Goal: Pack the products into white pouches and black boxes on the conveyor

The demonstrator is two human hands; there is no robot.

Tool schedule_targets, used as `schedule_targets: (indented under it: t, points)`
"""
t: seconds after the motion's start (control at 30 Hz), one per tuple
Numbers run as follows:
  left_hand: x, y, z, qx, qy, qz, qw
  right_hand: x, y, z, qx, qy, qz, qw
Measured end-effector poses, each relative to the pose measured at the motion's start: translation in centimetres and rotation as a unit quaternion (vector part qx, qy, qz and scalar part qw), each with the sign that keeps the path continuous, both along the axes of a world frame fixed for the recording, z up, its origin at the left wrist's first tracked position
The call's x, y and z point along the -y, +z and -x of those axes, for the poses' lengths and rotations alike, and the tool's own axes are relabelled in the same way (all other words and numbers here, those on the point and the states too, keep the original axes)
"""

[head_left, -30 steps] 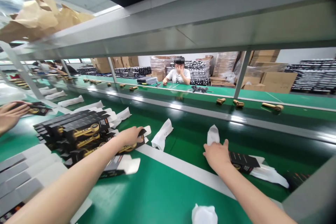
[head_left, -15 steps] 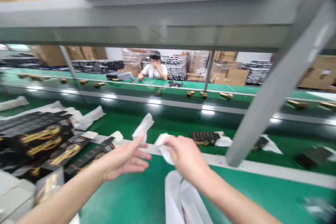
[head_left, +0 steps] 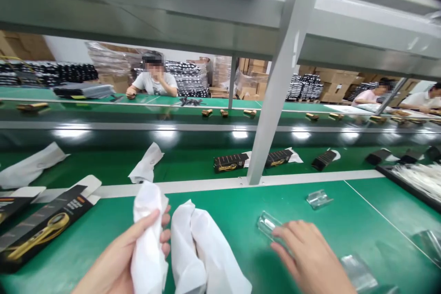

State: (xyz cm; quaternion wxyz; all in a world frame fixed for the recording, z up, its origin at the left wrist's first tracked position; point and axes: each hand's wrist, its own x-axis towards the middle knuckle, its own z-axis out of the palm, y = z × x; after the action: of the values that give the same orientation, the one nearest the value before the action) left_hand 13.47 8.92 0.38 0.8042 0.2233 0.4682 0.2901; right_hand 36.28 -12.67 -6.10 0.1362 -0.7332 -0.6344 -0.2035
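Observation:
My left hand is closed around a long bundle in white wrapping, held upright; what the wrapping covers is hidden. Just right of it, two more white-wrapped bundles lie side by side on the green work surface. My right hand has its fingers and thumb at the near end of a clear, curved plastic piece, gripping it low at the surface. Another clear plastic piece lies beyond that hand, and a further one sits to its right.
Black printed boxes with open flaps lie at left. A green conveyor behind a pale rail carries boxes and white-wrapped bundles. A grey post rises ahead. A black tray stands at right. Several people sit across the line.
The view has swung right. My left hand, earlier open, now holds a white-wrapped bundle. My right hand has left the white wrapping and moved right to a clear plastic piece.

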Motion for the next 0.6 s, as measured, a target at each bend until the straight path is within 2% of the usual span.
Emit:
schedule_targets:
  t: [0.1, 0.23, 0.5, 0.6]
  points:
    - [1.8, -0.3, -0.7, -0.045, -0.033, 0.019, 0.998, -0.1, -1.9, -2.6, 0.014, -0.042, 0.019, 0.999]
    - [3.9, -0.2, -1.6, -0.02, -0.026, -0.029, 0.999, -0.5, -3.3, -2.6, 0.012, -0.037, 0.027, 0.999]
    - [4.8, 0.0, -2.2, -0.015, -0.021, -0.049, 0.998, -0.4, -3.7, -4.0, -0.063, -0.019, 0.04, 0.997]
    - [5.0, -0.3, -2.6, -0.014, -0.03, -0.066, 0.997, -0.2, -2.6, -5.1, -0.102, -0.005, 0.076, 0.992]
